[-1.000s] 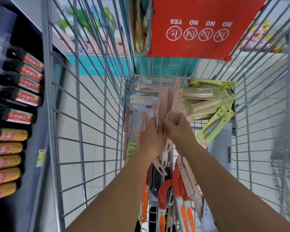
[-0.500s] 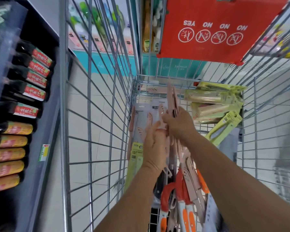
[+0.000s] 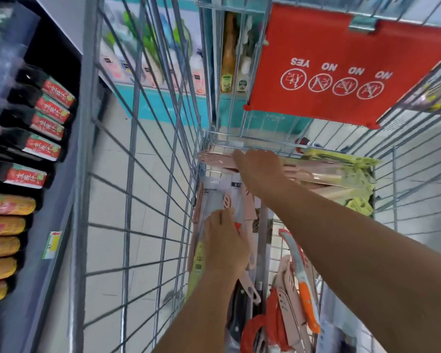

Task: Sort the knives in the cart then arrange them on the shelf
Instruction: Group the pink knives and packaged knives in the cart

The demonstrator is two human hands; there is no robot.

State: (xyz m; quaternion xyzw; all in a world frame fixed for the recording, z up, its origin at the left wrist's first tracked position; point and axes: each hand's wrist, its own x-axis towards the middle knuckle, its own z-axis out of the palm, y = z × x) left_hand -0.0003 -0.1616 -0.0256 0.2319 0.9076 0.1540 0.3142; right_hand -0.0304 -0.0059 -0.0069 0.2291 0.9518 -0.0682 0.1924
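The head view showed the left hand [image 3: 224, 247] lying flat, fingers straight, on packaged knives [image 3: 220, 197] inside the cart [image 3: 135, 174]. Ahead of it, the right hand [image 3: 259, 165] gripped pink knives [image 3: 214, 159] at the cart's far end, beside green-packaged knives [image 3: 351, 174] to its right.

Pink knives [image 3: 215, 158] flat across cart [image 3: 163, 174]

Wire cart [image 3: 127, 174] holds pink knives [image 3: 214, 159], green packs [image 3: 351, 174], orange-handled knife [image 3: 306, 304].
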